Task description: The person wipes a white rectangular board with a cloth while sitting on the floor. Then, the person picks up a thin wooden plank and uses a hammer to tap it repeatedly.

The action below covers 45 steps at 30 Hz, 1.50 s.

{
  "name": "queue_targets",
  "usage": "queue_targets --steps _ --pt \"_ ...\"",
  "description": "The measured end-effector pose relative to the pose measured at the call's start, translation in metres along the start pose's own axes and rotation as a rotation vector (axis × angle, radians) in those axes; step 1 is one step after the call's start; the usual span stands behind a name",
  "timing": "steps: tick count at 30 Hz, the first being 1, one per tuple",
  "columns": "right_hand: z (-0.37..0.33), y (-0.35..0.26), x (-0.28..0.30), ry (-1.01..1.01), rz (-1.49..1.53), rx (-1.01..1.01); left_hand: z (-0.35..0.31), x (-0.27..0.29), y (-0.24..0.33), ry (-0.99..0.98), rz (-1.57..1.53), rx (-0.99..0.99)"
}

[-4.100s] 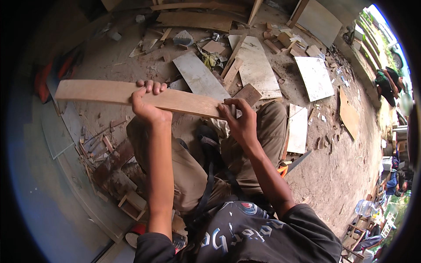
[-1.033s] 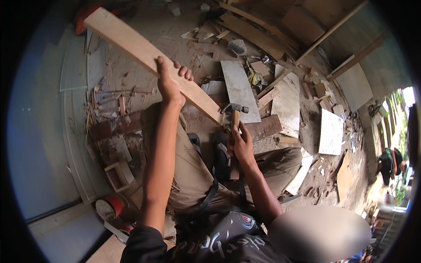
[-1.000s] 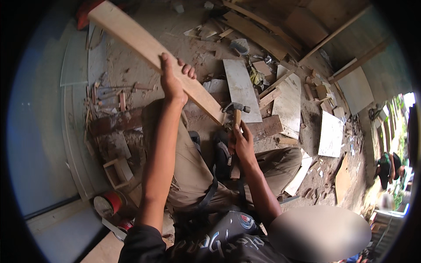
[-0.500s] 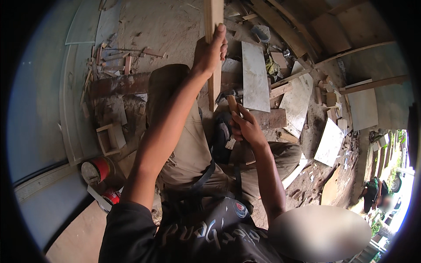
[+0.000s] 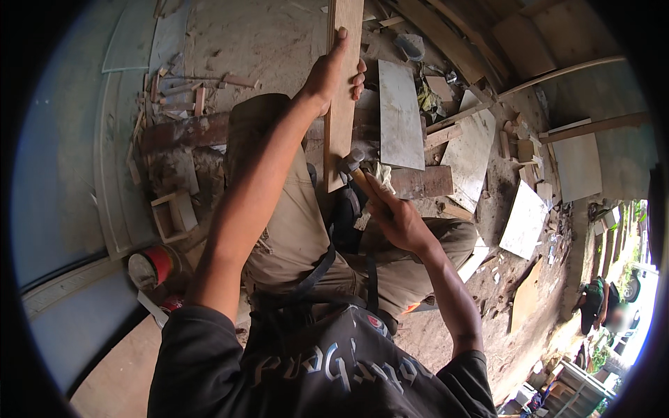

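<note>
My left hand [image 5: 333, 76] is wrapped round a long wooden board [image 5: 341, 129], which stretches from the top edge of the view down toward my knees. Its wide face is turned up to me. In my right hand [image 5: 398, 219] is a hammer [image 5: 355, 169] with a wooden handle, gripped along the handle. The metal head lies at the lower end of the board, close to its right edge; whether it touches the wood I cannot tell. Between my bent legs, a dark shoe [image 5: 346, 209] shows below the board's end.
A reddish-brown beam [image 5: 188, 134] lies across the floor ahead. Pale panels [image 5: 402, 115] and wood scraps are strewn to the right. On the left are a small open wooden box [image 5: 174, 214] and a red can [image 5: 155, 267]. Another person [image 5: 598, 303] is at the far right.
The board has turned, so its broad face now shows rather than its narrow edge. My right hand has brought the hammer head up against or near the board's lower end.
</note>
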State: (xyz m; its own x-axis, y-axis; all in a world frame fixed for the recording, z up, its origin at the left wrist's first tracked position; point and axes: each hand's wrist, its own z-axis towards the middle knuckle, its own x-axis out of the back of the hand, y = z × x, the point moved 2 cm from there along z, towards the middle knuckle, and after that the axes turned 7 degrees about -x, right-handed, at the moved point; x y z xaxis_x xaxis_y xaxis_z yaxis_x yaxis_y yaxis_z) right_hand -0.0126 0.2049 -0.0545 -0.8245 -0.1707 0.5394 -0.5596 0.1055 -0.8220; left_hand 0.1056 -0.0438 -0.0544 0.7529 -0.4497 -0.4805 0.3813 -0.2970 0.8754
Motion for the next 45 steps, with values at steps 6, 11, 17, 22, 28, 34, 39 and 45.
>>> queue_targets --steps 6,11,17,22,28,34,39,45 --pt "-0.005 0.004 0.003 -0.093 -0.075 -0.211 0.0 0.009 0.003 0.046 -0.087 0.141" --pt "-0.014 0.0 0.006 -0.175 0.013 -0.173 -0.004 0.018 -0.002 0.128 -0.037 0.244" --pt "-0.033 0.011 -0.008 0.021 -0.021 -0.08 -0.002 0.012 0.0 0.134 -0.169 0.085" --pt "-0.032 -0.003 0.006 -0.129 0.054 -0.179 -0.013 0.011 0.02 -0.008 -0.296 -0.024" --pt "-0.026 -0.012 0.016 -0.353 0.03 -0.116 -0.021 0.002 0.023 -0.321 -0.344 0.062" --pt "-0.011 0.003 0.015 -0.503 0.006 -0.211 -0.023 -0.006 0.018 -0.383 -0.26 0.039" --pt "-0.009 -0.022 0.017 -0.542 -0.123 -0.228 -0.012 0.001 0.012 -0.19 -0.397 0.203" --pt "-0.018 0.002 0.0 -0.68 0.084 -0.202 -0.01 0.005 0.019 -0.109 -0.326 0.076"
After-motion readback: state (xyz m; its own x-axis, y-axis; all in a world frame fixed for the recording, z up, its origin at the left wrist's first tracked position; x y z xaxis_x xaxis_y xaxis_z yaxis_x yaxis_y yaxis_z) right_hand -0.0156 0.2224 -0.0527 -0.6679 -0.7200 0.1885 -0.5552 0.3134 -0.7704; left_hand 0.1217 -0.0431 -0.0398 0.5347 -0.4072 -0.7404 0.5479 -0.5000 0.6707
